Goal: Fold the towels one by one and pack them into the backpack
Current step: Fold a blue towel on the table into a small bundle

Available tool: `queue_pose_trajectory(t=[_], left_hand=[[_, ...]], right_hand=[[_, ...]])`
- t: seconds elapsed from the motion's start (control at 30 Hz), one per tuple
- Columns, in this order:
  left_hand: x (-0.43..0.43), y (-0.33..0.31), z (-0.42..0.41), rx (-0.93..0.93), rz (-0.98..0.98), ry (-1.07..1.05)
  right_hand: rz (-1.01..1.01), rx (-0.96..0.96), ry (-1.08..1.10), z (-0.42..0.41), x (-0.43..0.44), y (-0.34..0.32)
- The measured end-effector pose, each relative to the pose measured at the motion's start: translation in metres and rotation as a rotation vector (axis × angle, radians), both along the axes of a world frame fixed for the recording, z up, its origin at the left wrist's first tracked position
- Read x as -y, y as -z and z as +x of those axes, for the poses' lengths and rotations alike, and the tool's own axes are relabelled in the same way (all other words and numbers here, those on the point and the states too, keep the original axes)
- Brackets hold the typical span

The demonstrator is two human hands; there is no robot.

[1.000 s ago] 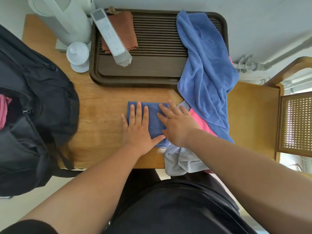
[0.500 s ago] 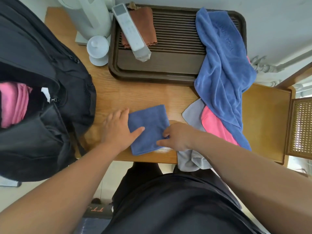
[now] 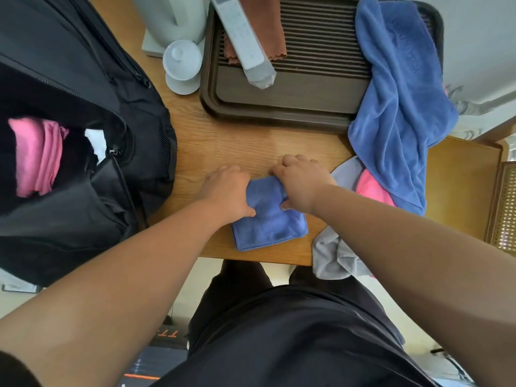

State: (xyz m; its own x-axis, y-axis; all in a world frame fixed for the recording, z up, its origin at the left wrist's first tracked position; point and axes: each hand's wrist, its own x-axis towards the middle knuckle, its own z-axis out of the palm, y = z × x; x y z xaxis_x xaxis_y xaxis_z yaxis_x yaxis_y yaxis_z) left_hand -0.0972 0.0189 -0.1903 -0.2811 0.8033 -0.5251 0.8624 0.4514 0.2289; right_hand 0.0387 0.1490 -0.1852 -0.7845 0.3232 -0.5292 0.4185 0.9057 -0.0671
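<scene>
Curled now on the far edge of the folded blue towel (image 3: 269, 224), no longer flat as a second ago: gripping with the left hand (image 3: 226, 191) at its left end and the right hand (image 3: 303, 185) at its right end, close but apart. Lying at the front edge of the table (image 3: 223, 143), with a grey towel (image 3: 332, 258) hanging over that edge just to its right and a loose pink towel (image 3: 372, 189) under a large blue towel (image 3: 399, 101) beyond. Farther back, at left an open black backpack (image 3: 69, 79) holding a packed pink towel (image 3: 36, 155), then a white lidded cup (image 3: 183, 65) beside a dark slatted tray (image 3: 293, 107) bearing a white remote (image 3: 243, 34).
</scene>
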Motion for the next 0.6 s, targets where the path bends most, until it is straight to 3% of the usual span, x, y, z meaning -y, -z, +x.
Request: queue_pose_trajectory(t=[0.13, 0.27, 0.33, 0.47, 0.6], left_hand=[[-0.009, -0.005, 0.0, 0.022, 0.127, -0.03], [-0.016, -0.012, -0.006, -0.074, 0.299, -0.057], [-0.014, -0.013, -0.007, -0.149, 0.361, -0.004], [0.008, -0.004, 0.002, -0.147, 0.342, 0.13], [0.043, 0.004, 0.016, -0.118, 0.257, 0.165]], right_hand=[[0.04, -0.059, 0.033, -0.003, -0.007, -0.005], [0.047, -0.26, 0.153, 0.007, -0.013, -0.012], [0.004, -0.221, 0.12, 0.016, -0.012, -0.013], [0.074, -0.156, 0.045, 0.031, 0.002, -0.003], [0.24, -0.342, -0.04, 0.042, 0.023, 0.009]])
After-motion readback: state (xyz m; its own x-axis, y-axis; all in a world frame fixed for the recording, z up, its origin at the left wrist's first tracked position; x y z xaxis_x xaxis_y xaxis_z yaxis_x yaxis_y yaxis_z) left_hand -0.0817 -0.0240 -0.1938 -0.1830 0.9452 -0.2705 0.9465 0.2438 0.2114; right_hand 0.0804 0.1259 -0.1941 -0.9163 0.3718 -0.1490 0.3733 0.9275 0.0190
